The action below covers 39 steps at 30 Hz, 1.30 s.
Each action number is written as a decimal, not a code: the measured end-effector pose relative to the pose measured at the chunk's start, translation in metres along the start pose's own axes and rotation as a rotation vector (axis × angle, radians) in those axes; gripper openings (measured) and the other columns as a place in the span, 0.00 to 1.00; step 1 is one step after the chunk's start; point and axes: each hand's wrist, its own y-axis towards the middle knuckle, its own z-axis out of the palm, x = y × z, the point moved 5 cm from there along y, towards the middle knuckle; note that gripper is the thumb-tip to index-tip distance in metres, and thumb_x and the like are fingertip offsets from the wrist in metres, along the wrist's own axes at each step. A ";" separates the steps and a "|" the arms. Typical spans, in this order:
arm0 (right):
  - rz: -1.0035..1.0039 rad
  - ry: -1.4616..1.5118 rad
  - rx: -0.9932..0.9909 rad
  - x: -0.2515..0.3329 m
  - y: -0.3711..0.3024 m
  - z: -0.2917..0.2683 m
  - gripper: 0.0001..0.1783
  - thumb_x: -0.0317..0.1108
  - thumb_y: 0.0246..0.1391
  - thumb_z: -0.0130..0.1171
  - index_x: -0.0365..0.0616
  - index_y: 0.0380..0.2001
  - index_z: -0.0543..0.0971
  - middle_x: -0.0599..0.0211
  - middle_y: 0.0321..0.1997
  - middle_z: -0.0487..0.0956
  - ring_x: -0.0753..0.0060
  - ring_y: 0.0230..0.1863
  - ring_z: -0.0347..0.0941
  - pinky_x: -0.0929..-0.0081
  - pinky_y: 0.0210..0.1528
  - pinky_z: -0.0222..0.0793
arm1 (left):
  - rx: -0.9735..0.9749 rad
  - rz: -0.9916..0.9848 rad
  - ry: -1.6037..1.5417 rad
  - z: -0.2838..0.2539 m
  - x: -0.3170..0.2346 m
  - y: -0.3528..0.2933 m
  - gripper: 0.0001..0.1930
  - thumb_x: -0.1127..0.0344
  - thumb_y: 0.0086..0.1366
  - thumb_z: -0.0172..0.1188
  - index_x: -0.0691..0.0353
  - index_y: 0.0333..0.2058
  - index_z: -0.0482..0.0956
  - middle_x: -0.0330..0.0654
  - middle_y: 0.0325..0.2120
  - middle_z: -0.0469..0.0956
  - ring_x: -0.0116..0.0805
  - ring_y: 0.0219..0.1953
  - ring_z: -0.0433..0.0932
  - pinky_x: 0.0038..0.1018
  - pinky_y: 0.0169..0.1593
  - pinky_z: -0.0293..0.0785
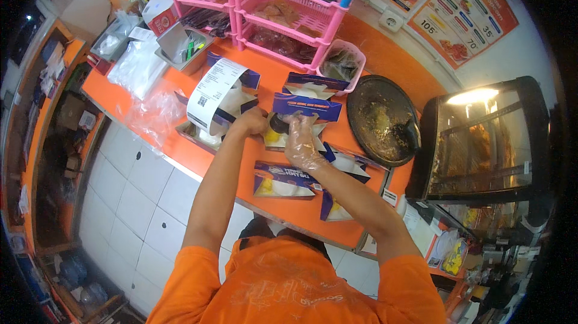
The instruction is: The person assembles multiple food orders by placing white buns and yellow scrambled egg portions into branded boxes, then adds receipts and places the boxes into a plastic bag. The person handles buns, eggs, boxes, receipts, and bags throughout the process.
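Note:
On the orange table (244,158) stand several open paper food boxes with dark blue printed flaps. My left hand (253,121) is bare, its fingers curled at the left edge of the middle food box (308,106). Inside that box, a clear plastic glove covers my right hand (301,143), whose fingertips reach in beside a small dark round item (278,124) and yellow food (273,137). What those fingertips hold, if anything, is hidden. Closer to me lies another food box (283,180) with white and yellow contents. A long paper receipt (212,92) hangs over boxes on the left.
A round dark tray (382,120) with crumbs stands right of the boxes, beside a lit glass display warmer (478,143). Pink tiered baskets (283,20) rise at the back. Plastic bags (139,68) and a grey container (183,47) occupy the left end.

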 end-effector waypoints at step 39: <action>1.055 -0.550 0.081 -0.378 -0.763 -0.615 0.26 0.51 0.66 0.55 0.47 0.59 0.77 0.37 0.64 0.65 0.31 0.61 0.67 0.44 0.64 0.67 | 0.815 -0.051 0.090 1.040 -0.223 -0.230 0.42 0.61 0.66 0.59 0.73 0.67 0.42 0.65 0.37 0.82 0.59 0.32 0.84 0.46 0.39 0.83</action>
